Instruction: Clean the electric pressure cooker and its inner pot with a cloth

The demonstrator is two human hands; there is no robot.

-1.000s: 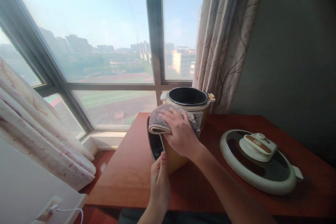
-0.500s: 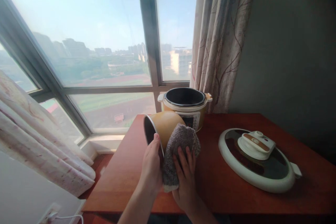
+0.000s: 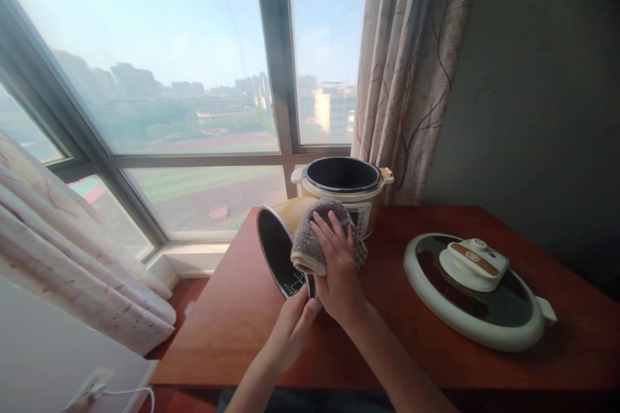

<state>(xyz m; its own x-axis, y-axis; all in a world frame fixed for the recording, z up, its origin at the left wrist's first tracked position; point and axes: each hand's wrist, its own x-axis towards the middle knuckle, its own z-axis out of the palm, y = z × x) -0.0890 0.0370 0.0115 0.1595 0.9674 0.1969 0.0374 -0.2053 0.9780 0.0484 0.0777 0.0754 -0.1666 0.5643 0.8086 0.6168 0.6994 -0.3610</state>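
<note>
A yellow inner pot [image 3: 290,214] lies tilted on its side over the red-brown table [image 3: 387,335], its dark mouth [image 3: 276,251] facing left toward me. My right hand [image 3: 339,264] presses a grey-brown cloth [image 3: 314,239] flat against the pot's outer wall, fingers spread over the cloth. My left hand [image 3: 290,329] grips the pot's lower rim from below, thumb and fingers closed on the edge. Behind the pot stands the cooker body [image 3: 345,187], lidless, with a white rim and a control panel.
The cooker's round white-and-dark lid [image 3: 477,290] lies flat on the table at the right. A patterned curtain [image 3: 411,71] hangs behind the cooker by the window; another curtain [image 3: 72,251] drapes at the left. A wall socket with a white plug [image 3: 92,390] shows at the bottom left.
The cloth and my right hand went from the top of the pot down to its lower side, then back up onto its upper wall. My left hand shifted along the rim, and the pot's mouth turned more toward me.
</note>
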